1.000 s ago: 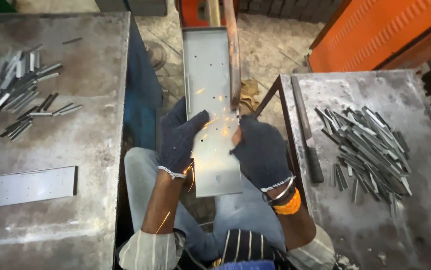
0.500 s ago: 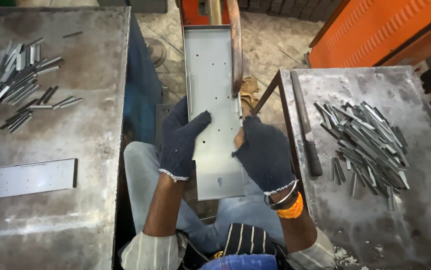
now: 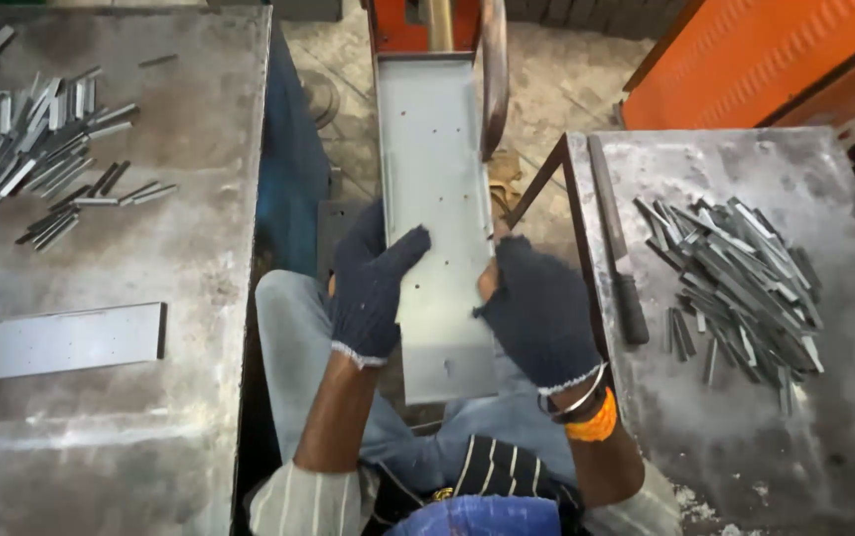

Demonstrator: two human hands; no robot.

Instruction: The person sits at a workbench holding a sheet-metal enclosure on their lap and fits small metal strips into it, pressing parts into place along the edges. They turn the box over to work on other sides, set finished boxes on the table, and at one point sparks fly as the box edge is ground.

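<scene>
Right now your fingers [image 3: 409, 246] on the left hand [image 3: 373, 288] lie spread across the left flange of the sheet-metal channel [image 3: 437, 199], thumb reaching onto its flat face, while your right hand [image 3: 538, 313] is curled shut around the channel's right edge; both are gloved in dark knit and both are gripping that one piece. It lies directly between your hands, above your lap, with its long axis running straight away from you toward the orange machine [image 3: 402, 25] at the top, where its far end sits under a curved metal arm [image 3: 493, 69]. Neither hand is clearly nearer; they hold the near end at about the same level. Just beside your right hand, on the right bench [image 3: 745, 437], lies a long file-like tool with a dark handle [image 3: 618, 248], and beyond it a heap of short metal strips [image 3: 735, 278]. On the left bench [image 3: 149, 417] lie a flat grey plate [image 3: 60, 339] and another scatter of strips [image 3: 35, 149], well apart from the channel. Nothing lies across the channel itself.
</scene>
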